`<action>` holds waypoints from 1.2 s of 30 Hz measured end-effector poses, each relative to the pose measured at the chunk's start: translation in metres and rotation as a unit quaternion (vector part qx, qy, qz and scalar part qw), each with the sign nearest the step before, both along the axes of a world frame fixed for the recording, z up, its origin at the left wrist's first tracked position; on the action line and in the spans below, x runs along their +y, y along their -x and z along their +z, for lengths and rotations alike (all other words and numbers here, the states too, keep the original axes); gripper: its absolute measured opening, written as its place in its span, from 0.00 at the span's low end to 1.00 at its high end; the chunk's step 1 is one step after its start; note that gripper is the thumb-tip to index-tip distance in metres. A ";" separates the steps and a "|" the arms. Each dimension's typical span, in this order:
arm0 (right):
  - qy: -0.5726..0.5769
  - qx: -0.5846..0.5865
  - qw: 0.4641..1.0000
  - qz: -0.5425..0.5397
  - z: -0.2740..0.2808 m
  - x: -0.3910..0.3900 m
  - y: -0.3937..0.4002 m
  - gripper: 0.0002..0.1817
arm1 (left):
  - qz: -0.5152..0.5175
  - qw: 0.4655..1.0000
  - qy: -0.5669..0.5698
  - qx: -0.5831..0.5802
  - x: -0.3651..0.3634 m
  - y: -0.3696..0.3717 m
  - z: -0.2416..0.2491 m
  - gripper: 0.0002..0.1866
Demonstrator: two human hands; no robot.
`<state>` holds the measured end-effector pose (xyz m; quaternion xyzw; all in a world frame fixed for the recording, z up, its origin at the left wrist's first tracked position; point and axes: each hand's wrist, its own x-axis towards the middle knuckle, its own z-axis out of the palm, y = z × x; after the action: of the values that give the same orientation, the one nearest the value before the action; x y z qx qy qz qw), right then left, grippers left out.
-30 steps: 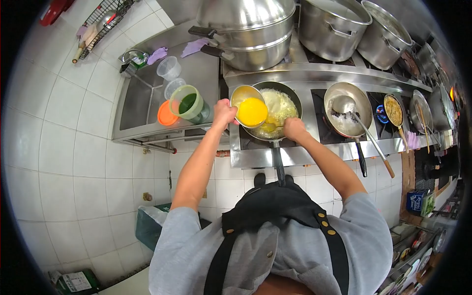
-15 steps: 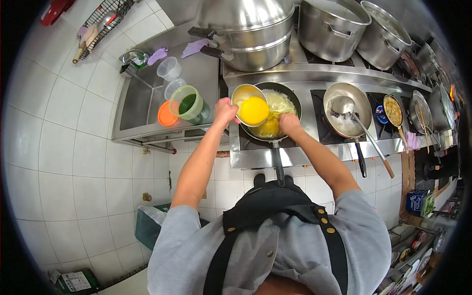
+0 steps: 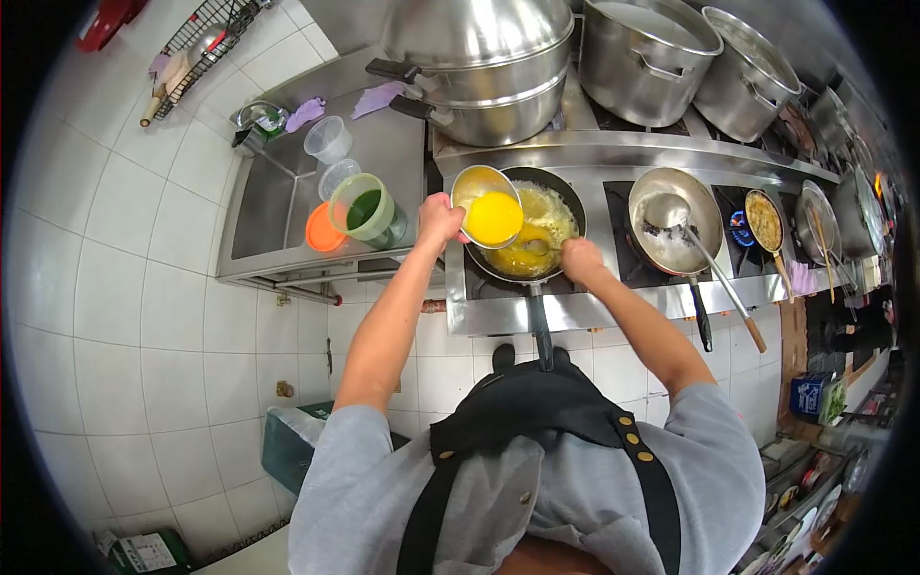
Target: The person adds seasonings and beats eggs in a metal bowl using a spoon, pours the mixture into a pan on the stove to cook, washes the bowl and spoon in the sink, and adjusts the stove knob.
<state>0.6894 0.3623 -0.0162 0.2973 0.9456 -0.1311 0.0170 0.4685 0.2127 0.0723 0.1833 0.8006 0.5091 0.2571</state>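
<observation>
My left hand point(image 3: 440, 221) grips the rim of a metal bowl point(image 3: 465, 180) tilted over the left side of a black frying pan point(image 3: 577, 196). Bright yellow liquid point(image 3: 495, 219) lies in the bowl. Pale, bubbling yellow food point(image 3: 546, 204) fills the pan, with a deeper yellow patch near its front. My right hand point(image 3: 581, 260) is closed at the pan's right front rim; what it holds is hidden or too small to make out. The pan's black handle point(image 3: 541, 326) points toward my body.
A second pan point(image 3: 655, 245) with a ladle point(image 3: 667, 210) stands to the right, beside a small pan of food point(image 3: 764, 221) near a blue flame. Large steel pots point(image 3: 643, 72) line the back. Left are a green container point(image 3: 359, 209), an orange lid point(image 3: 324, 227) and a sink point(image 3: 267, 206).
My right hand has moved right and slightly down, from over the food to the pan's rim. My left hand and the bowl stay nearly in place.
</observation>
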 end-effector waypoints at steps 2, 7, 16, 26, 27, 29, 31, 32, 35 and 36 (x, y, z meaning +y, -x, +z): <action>-0.010 -0.001 1.000 -0.019 0.008 0.019 -0.004 0.11 | 0.004 1.000 0.003 -0.002 0.002 0.002 -0.002 0.09; -0.017 0.061 0.998 0.001 -0.031 0.027 0.044 0.09 | -0.002 1.000 0.017 0.012 0.009 0.003 0.002 0.08; -0.004 0.045 0.999 0.001 -0.031 0.030 0.033 0.11 | 0.001 0.999 0.032 0.025 0.007 0.000 0.006 0.07; -0.038 0.085 0.996 0.009 -0.042 0.030 0.038 0.12 | -0.029 0.996 0.023 0.077 0.007 0.005 -0.006 0.06; -0.027 0.089 0.995 0.026 -0.058 0.025 0.045 0.12 | -0.028 0.996 0.021 0.078 0.007 0.006 -0.006 0.06; 0.006 0.052 0.997 0.058 -0.036 0.003 0.035 0.11 | -0.031 0.996 0.022 0.085 0.008 0.007 -0.004 0.06; 0.005 0.055 0.997 0.049 -0.026 0.000 0.025 0.10 | -0.035 0.994 0.025 0.096 0.008 0.009 -0.004 0.06; -0.012 0.057 0.998 0.039 -0.025 0.009 0.016 0.10 | -0.036 0.994 0.026 0.103 0.007 0.010 -0.004 0.06; -0.026 0.053 0.998 0.026 -0.026 0.019 0.024 0.10 | -0.044 0.993 0.038 0.103 0.005 0.005 0.001 0.07; -0.027 0.052 0.998 0.024 -0.027 0.021 0.031 0.11 | -0.047 0.993 0.041 0.101 0.006 0.004 0.004 0.07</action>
<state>0.6585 0.3838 -0.0433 0.2672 0.9554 -0.1202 -0.0370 0.4646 0.2187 0.0761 0.2610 0.8331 0.4421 0.2059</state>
